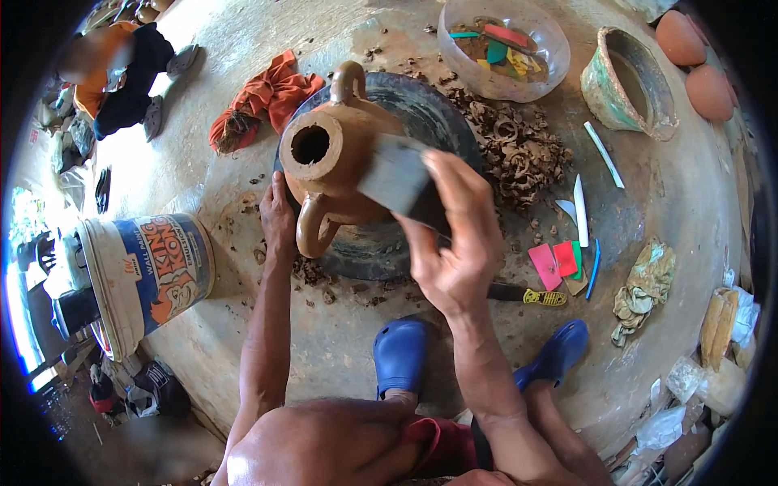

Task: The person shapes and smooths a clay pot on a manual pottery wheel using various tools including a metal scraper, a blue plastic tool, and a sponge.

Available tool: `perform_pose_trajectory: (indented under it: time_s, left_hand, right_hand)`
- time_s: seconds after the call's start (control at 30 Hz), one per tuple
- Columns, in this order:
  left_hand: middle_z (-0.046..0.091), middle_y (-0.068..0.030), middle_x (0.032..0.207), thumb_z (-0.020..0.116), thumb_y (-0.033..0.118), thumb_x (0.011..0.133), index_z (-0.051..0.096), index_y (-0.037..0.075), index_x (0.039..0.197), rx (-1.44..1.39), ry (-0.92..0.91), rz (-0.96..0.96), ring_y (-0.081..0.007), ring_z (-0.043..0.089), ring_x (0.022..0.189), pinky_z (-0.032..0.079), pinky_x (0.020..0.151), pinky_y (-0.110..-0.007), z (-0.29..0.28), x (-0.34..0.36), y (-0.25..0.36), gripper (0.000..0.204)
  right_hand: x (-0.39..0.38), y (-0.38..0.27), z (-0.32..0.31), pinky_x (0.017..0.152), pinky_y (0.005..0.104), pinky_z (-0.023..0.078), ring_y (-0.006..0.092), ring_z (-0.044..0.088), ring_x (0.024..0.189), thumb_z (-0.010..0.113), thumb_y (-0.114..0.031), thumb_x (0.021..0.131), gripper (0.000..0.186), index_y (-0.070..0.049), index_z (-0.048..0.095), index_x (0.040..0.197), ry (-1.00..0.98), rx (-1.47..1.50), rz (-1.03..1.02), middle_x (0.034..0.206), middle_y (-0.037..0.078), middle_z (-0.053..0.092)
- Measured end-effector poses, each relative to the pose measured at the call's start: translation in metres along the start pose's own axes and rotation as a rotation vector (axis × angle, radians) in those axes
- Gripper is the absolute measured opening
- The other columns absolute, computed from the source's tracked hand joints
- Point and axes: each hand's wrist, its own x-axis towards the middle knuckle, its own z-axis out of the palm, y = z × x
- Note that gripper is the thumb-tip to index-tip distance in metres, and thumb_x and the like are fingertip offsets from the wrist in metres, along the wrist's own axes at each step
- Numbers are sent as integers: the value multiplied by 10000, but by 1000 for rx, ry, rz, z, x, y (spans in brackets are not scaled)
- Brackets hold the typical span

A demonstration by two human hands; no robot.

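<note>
A brown clay pot (354,130) with a narrow round mouth and two loop handles stands on a dark round turntable (438,101). My right hand (462,235) pinches a flat grey rectangular scraper (395,172) between thumb and fingers, up against the pot's right side. The scraper is slightly blurred, and it hides part of the pot's wall. At the turntable's left edge rests my left hand (278,217), fingers stretched along the rim close to the lower handle; some of them are out of sight.
Clay shavings (523,150) heap right of the turntable. Beyond are a clear basin (555,61) and greenish bucket (620,89). A yellow-handled knife (543,297) and coloured plastic pieces (555,261) lie nearby. Left are a paint bucket (154,275) and red cloth (263,101). Another person (121,77) sits far left.
</note>
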Motion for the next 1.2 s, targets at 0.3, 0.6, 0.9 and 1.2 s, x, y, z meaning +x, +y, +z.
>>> perform_pose_trajectory:
  time_s: [0.3, 0.6, 0.9, 1.2]
  left_hand:
    - [710, -168, 1059, 899, 147, 715, 719, 75, 1077, 52, 103, 16, -428, 668, 966, 542, 842, -475, 5, -3, 0, 411]
    - [709, -169, 1032, 839, 105, 772, 710, 51, 1080, 447, 178, 288, -408, 670, 900, 532, 796, -477, 6, -13, 6, 338]
    - [612, -140, 1385, 542, 509, 1104, 446, 97, 1518, -483, 575, -812, -284, 673, 1178, 612, 917, -442, 70, -101, 87, 591]
    - [632, -86, 1470, 406, 641, 1101, 457, 120, 1572, -750, 230, -955, -242, 665, 1233, 597, 943, -470, 62, -109, 104, 705]
  right_hand:
    - [-39, 15, -10, 988, 469, 527, 336, 637, 1163, 768, 48, 701, 580, -168, 777, 1239, -208, -152, 11, 1288, 112, 658]
    - [42, 58, 11, 943, 465, 559, 434, 699, 1059, 739, 3, 897, 538, 17, 620, 1422, -63, 108, 165, 1185, 259, 691]
    - [-61, 9, 30, 986, 459, 534, 414, 693, 1123, 723, -153, 1009, 443, 45, 613, 1390, 54, 129, 474, 1221, 245, 673]
    - [-35, -15, 24, 990, 344, 522, 211, 668, 1120, 737, -143, 1027, 449, 31, 606, 1420, 10, 96, 562, 1241, 157, 719]
